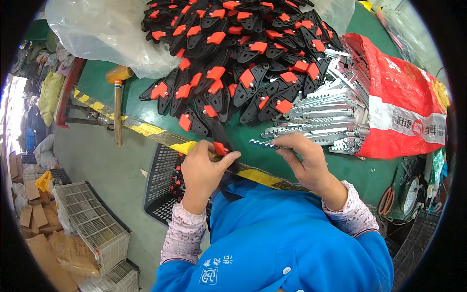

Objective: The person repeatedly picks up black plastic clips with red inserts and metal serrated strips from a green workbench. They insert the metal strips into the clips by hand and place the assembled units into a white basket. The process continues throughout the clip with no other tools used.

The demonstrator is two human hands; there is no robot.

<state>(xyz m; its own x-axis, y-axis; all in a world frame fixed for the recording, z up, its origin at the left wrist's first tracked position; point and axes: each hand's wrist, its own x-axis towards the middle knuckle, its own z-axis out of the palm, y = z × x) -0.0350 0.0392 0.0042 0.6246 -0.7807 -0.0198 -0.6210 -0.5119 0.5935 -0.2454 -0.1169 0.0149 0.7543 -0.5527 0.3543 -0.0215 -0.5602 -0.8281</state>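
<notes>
My left hand (200, 170) grips a black plastic part (219, 132) with a red tab, thumb and fingers closed at the tab, over the table's near edge. In my right hand (309, 163) a silver metal strip with a toothed edge (261, 143) is pinched, its free end pointing left toward the black part, the two apart. Beyond both hands lies a heap of similar black parts with red tabs (245, 100). To its right, many loose toothed metal strips (323, 117) spill from the mouth of a red woven sack (404, 87).
A wooden-handled mallet (118, 104) lies across the green table's (97, 78) taped edge at left. Clear plastic sheeting (107, 34) is behind it. A dark crate (158, 180) with black and red pieces stands below the edge. Red-handled scissors (387, 198) are at right; crates (92, 219) at lower left.
</notes>
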